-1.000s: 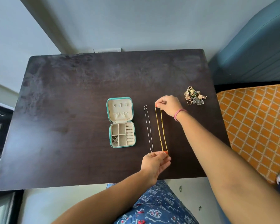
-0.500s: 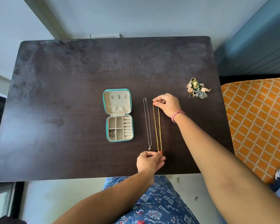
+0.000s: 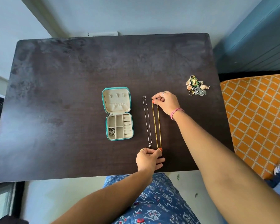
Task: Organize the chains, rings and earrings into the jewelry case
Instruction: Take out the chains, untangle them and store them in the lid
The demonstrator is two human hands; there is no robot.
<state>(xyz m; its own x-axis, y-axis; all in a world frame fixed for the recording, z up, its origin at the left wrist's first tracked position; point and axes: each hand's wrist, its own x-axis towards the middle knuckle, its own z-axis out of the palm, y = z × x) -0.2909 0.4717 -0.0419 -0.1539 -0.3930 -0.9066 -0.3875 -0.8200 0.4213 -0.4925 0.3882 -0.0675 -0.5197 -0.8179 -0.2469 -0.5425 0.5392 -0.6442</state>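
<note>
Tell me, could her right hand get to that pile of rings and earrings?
Probably yes: the pile lies just beyond the right hand with bare table between, but it is pinching the gold chain.

A small teal zip-around jewelry case with beige lining (image 3: 117,113) is lying open flat, a coiled silver chain (image 3: 112,131) sitting in its near-left compartment. Just right, a thin silver pendant chain (image 3: 147,121) and a gold chain (image 3: 157,125) are lying stretched lengthwise. Farther right, a heap of rings and earrings (image 3: 197,87) is resting.
</note>
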